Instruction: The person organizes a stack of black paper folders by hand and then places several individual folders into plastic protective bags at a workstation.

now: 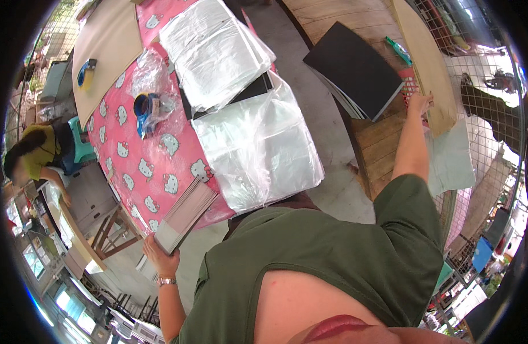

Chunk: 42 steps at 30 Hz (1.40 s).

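Observation:
My left hand (161, 256) is closed on the near end of a stack of thin greyish sheets (186, 217), which slants over the near edge of the pink table. Its far end lies by a pile of clear plastic bags (258, 149). On the right, my right arm stretches out over a wooden bench. My right hand (419, 104) is at a small red item with holes, like a basket (409, 81); the fingers look curled, and what they grip is too small to tell. Beside it lies a stack of black-covered sheets (356, 69).
More plastic bags (209, 51) lie over black sheets on the pink cartoon-print tablecloth (123, 149). Blue tape dispensers (145, 114) and a brown board (106, 51) are further left. A green tool (399, 50) lies on the bench by the wire mesh. Someone sits at far left (43, 149).

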### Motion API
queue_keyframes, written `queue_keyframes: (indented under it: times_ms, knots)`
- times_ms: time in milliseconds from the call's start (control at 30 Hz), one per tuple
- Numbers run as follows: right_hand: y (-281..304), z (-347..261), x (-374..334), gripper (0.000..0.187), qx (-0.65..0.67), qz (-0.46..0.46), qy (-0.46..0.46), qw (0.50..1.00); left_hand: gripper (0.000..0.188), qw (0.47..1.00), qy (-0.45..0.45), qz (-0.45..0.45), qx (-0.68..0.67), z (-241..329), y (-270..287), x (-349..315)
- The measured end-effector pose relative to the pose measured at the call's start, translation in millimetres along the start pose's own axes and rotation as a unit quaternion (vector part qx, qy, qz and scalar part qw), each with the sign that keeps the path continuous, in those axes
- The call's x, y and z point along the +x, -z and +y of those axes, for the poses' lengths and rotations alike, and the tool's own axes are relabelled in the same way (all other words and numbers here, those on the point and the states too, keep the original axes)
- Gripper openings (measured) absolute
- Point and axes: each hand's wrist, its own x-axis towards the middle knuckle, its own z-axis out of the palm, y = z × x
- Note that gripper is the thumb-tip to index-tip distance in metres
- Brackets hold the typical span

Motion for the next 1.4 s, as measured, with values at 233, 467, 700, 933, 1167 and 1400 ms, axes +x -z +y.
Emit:
queue_keyframes:
  times_ms: [233,467,700,933,1167,1400]
  knots:
    - [151.0,-180.4,-241.7,0.025,0.392,-0.2,0.333,0.834,0.077,1.0,0.017,-0.004,0.011,-0.7,2.2,-10.2]
    - [306.1,-259.1,-440.3,0.039,0.516,-0.336,0.622,0.484,0.077,1.0,0.018,-0.009,-0.02,-5.7,6.8,-8.5]
    - [329.2,-268.0,-513.6,0.036,0.455,-0.26,0.693,0.495,0.074,0.997,0.003,-0.001,-0.074,-9.9,10.7,-9.3]
    - [330.0,-265.6,-533.0,0.033,0.461,-0.224,0.652,0.558,0.084,0.993,-0.026,-0.005,-0.115,-19.3,17.6,-9.2]
    - [332.0,-256.9,-540.7,0.028,0.463,-0.199,0.643,0.577,0.074,0.984,-0.11,0.014,-0.141,-28.7,17.3,-14.8]
    - [336.1,-259.3,-539.6,0.029,0.457,-0.209,0.641,0.58,0.068,0.985,-0.117,-0.007,-0.125,-29.7,17.3,-14.2]
